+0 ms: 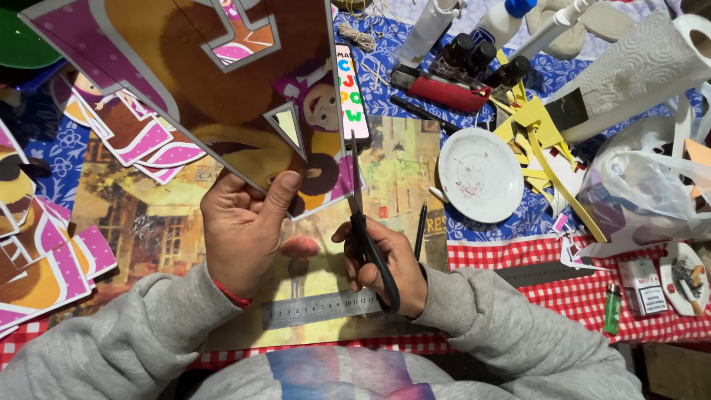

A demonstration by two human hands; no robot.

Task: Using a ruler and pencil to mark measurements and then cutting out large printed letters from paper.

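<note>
My left hand [241, 226] holds up a large printed cartoon sheet [200, 81] in brown, orange and pink, thumb pressed on its lower corner. My right hand [385, 263] grips black-handled scissors [366, 230], whose blades point up along the sheet's right edge. Both hands hover over a picture board [141, 215] lying on the table. A steel ruler [318, 307] rests on the board just below my hands.
Cut cartoon pieces [44, 259] lie at the left. A white plate [480, 174], a pencil [420, 231], glue bottles [429, 30], dark paint jars [474, 55], yellow card shapes [541, 133], a paper towel roll [637, 70], a plastic bag [644, 192], a green lighter [612, 307] and an ashtray [685, 278] crowd the right.
</note>
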